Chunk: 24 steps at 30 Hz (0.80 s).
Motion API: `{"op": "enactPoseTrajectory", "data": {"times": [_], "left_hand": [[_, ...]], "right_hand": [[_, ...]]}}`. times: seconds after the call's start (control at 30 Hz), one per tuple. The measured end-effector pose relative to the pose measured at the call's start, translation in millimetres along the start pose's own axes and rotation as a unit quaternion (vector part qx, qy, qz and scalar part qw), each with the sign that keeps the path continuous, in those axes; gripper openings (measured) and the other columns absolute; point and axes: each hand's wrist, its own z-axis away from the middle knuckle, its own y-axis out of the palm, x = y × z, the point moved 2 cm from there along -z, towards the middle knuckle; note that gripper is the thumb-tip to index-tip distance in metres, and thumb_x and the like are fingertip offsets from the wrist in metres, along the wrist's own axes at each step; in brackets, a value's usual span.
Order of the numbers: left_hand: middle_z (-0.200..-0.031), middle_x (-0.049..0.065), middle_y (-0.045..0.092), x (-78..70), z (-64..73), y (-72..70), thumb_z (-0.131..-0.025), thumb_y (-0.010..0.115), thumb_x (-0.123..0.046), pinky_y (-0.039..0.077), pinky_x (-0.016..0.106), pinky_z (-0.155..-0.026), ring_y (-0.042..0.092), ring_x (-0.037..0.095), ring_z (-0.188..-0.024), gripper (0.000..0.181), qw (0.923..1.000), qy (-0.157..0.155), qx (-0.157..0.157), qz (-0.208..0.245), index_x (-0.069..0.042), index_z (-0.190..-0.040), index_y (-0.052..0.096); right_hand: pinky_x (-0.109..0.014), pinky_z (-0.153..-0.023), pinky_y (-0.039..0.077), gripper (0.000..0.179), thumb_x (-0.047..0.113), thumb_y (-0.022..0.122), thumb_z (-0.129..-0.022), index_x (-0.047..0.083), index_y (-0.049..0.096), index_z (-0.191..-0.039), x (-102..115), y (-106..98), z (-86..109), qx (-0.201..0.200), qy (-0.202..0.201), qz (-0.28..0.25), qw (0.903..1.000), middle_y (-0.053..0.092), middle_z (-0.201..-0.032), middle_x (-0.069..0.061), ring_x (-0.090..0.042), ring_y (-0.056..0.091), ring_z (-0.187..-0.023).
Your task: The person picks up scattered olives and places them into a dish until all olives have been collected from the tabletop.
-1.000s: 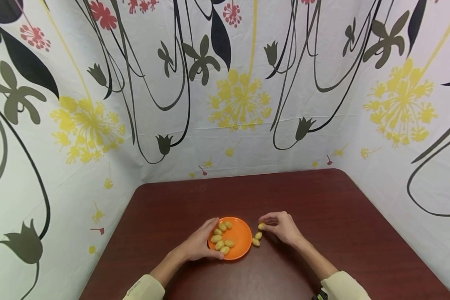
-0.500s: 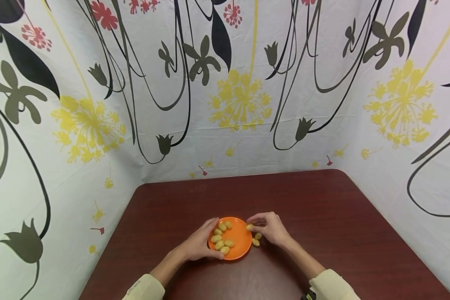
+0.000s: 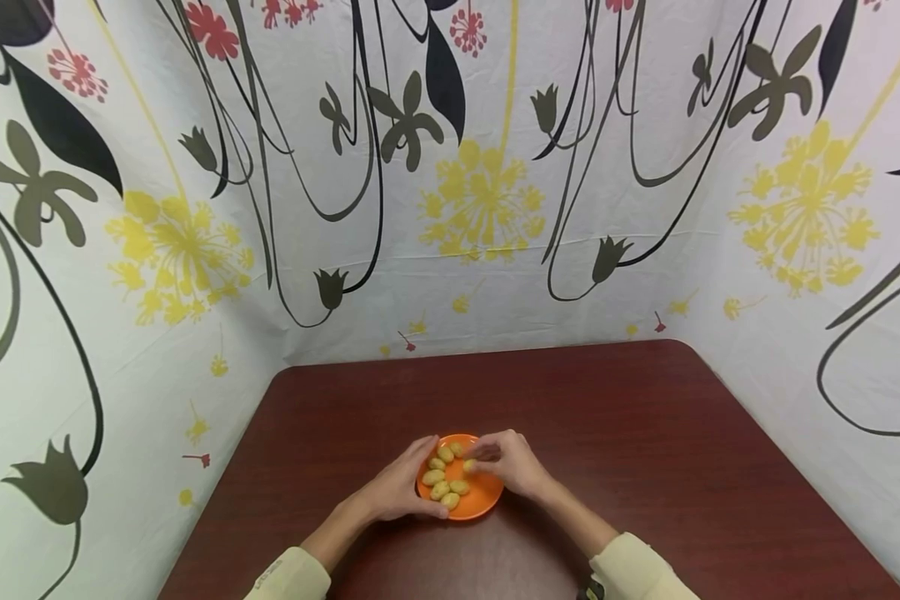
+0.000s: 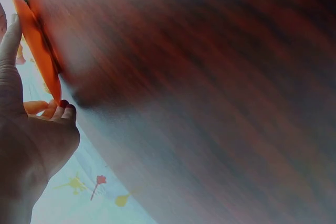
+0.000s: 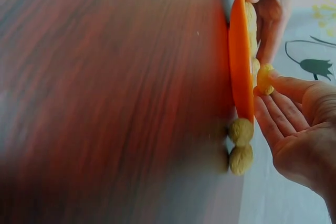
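Observation:
An orange plate point(image 3: 482, 498) lies on the table with several small yellow potatoes point(image 3: 434, 477) grouped on its left half. My left hand point(image 3: 397, 487) grips the plate's left side, thumb at the near rim and fingers at the far rim. Over the plate's right part, my right hand point(image 3: 516, 465) pinches one small potato point(image 5: 266, 80) between thumb and fingertips, close above the plate surface. Beside the plate's right edge, two more potatoes point(image 5: 241, 132) sit on the table in the right wrist view; the right hand hides them in the head view.
The dark red-brown table point(image 3: 607, 417) extends around the plate. A white cloth point(image 3: 487, 308) with printed flowers and stems hangs behind it and along both sides. A dark band point(image 3: 591, 590) shows at the right sleeve's cuff.
My right hand has carried the pinched potato leftward from the right of the plate to above it. My left hand has stayed at the plate's rim.

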Motion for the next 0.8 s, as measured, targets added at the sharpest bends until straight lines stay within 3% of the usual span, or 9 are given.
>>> {"op": "enactPoseTrajectory", "data": {"times": [0.4, 0.8], "left_hand": [[-0.174, 0.008, 0.023, 1.6, 1.4, 0.1, -0.083, 0.087, -0.060, 0.034, 0.061, -0.119, 0.030, 0.031, -0.156, 0.122, 1.0000, 0.006, -0.001, -0.003, -0.011, -0.171, 0.020], [-0.174, 0.007, 0.023, -0.2, 1.1, -0.9, -0.083, 0.087, -0.060, 0.034, 0.061, -0.119, 0.030, 0.031, -0.156, 0.122, 1.0000, 0.009, 0.001, -0.002, -0.010, -0.171, 0.020]], "right_hand": [[-0.036, -0.081, 0.062, 0.015, 0.010, 0.084, -0.093, 0.005, 0.083, -0.107, -0.6, 20.4, -8.1, 0.016, 0.010, 0.012, 0.9998, 0.081, -0.100, -0.004, -0.019, 0.077, -0.093], [-0.035, -0.083, 0.062, 0.016, 0.008, 0.083, -0.093, 0.005, 0.082, -0.109, 2.5, 23.1, -10.8, 0.032, 0.007, 0.014, 0.9994, 0.081, -0.102, -0.006, -0.018, 0.077, -0.095]]}}
